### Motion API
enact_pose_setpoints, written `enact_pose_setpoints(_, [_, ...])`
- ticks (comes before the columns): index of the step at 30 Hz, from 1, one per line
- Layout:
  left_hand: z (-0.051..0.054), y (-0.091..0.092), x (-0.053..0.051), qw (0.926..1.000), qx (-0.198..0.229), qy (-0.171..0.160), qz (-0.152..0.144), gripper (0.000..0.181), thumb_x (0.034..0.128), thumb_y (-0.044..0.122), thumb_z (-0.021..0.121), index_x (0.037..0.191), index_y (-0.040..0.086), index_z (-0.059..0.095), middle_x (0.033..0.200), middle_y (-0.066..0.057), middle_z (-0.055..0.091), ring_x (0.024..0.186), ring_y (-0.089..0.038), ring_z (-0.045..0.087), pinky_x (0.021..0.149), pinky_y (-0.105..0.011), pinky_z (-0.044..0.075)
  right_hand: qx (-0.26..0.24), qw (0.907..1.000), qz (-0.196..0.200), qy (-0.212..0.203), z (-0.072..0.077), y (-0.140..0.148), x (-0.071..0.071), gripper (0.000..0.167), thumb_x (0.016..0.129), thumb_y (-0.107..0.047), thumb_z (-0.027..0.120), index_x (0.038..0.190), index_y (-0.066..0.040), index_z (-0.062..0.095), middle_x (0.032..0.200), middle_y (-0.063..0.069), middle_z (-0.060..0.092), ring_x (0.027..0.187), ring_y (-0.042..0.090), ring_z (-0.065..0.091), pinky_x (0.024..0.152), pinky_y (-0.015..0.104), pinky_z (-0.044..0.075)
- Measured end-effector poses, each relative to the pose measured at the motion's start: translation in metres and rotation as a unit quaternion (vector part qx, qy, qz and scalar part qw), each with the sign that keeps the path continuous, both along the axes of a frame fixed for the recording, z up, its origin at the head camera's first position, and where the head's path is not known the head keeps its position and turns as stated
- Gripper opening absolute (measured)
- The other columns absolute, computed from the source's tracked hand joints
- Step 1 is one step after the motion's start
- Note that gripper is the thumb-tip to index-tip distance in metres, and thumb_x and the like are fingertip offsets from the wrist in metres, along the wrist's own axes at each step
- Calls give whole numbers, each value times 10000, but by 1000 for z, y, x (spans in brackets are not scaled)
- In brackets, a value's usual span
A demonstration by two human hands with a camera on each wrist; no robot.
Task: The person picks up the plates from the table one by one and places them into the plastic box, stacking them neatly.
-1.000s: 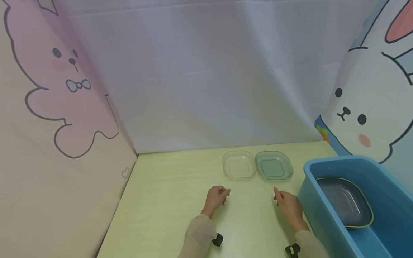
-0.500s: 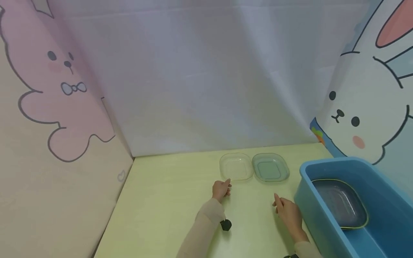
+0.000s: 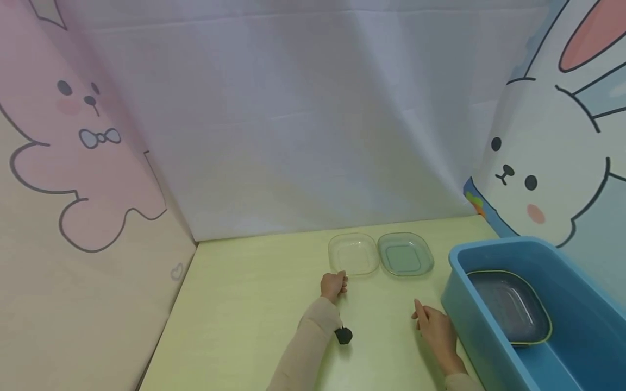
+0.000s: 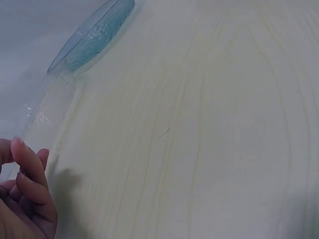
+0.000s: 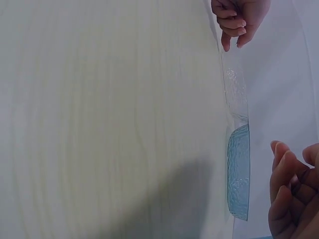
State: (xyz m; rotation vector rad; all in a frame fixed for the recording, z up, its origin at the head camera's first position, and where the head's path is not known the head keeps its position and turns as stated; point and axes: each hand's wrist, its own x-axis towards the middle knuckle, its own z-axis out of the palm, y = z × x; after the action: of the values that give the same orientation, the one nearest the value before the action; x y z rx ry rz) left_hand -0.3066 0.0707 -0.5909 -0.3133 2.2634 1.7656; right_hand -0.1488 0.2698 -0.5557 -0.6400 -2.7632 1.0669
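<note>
A clear glass dish (image 3: 354,254) with rounded corners sits on the pale yellow table (image 3: 235,304). Right beside it is a blue-green glass dish (image 3: 405,254) of similar shape. My left hand (image 3: 333,285) is at the near-left edge of the clear dish, fingers loosely bent. A gap shows between its thumb and forefinger in the right wrist view; whether the fingertips touch the rim is hard to tell. My right hand (image 3: 434,328) hovers over the table by the blue tub (image 3: 474,315), fingers loosely curled and holding nothing.
Inside the tub at the right leans a dark grey-blue dish (image 3: 511,307) with a yellow-green rim. White cloth (image 3: 303,136) hangs behind the table. Cartoon-printed panels (image 3: 543,141) stand at both sides.
My left hand has moved forward to the clear dish's near edge, then stayed about there. The dishes keep their places, and my right hand has hardly moved. The head view has shifted slightly.
</note>
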Motion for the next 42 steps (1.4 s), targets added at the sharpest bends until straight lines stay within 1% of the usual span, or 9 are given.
enact_pose_setpoints(4, [0,2,2,9997,136,120,154,284,872,165,506,751,-27,677,535,48,526,418,-25,448,463,-161,381,-52,9999,-21,-84,-2,-1,-1,536,965,-475,332,746,-109,656,562,-56,566,479,110,418,494,280,299])
enact_pose_setpoints(9, [-1,0,5,9978,-180,427,482,283,847,153,481,716,-8,673,533,60,524,435,-35,442,505,-179,359,-229,9994,-70,-245,-2,-4,0,543,963,-481,331,757,-95,653,563,-42,563,481,105,428,487,280,298])
enact_pose_setpoints(11, [2,-4,8,9966,-225,552,561,287,839,150,474,712,-13,673,518,63,512,432,-44,441,517,-187,360,-243,9992,-81,-300,-3,-4,1,542,963,-477,332,756,-94,654,565,-43,564,486,107,426,491,279,296])
enact_pose_setpoints(14, [10,-14,11,9960,-76,692,565,294,836,139,462,729,-39,670,512,48,509,431,-56,447,529,-204,377,-204,9993,-97,-315,-5,-4,2,536,966,-469,334,748,-99,654,565,-49,565,494,111,423,497,279,296])
enact_pose_setpoints(16, [15,-22,13,9959,70,734,526,298,837,137,462,735,-63,658,528,16,534,436,-60,454,546,-209,385,-178,9994,-86,-287,-6,-4,3,534,967,-467,335,744,-102,655,567,-51,567,499,110,428,503,279,300])
enact_pose_setpoints(21, [24,-43,14,9949,141,857,513,304,831,145,472,759,-90,650,564,-43,576,433,-59,458,551,-203,399,-176,9996,-26,-241,-8,-4,3,548,963,-487,326,742,-108,655,567,-50,571,484,97,457,501,279,315])
enact_pose_setpoints(30, [38,-69,24,9941,29,1037,328,290,818,151,494,789,-90,654,512,60,489,423,-51,451,490,-193,417,-252,9991,147,-298,-7,-8,3,541,968,-472,327,754,-97,653,564,-53,563,481,84,485,500,277,334])
enact_pose_setpoints(35, [47,-84,34,9911,-288,1277,245,242,816,142,521,734,-49,646,490,67,474,400,-58,447,454,-203,403,-245,9989,168,-358,-6,-10,4,552,967,-481,317,761,-96,653,569,-54,568,485,82,489,503,276,335])
enact_pose_setpoints(42, [53,-104,54,9879,-630,1412,-111,260,863,159,523,769,-54,640,485,59,481,390,-64,447,432,-205,365,-233,9987,193,-412,-6,-11,6,566,968,-485,306,751,-87,646,558,-46,557,488,90,481,503,278,331])
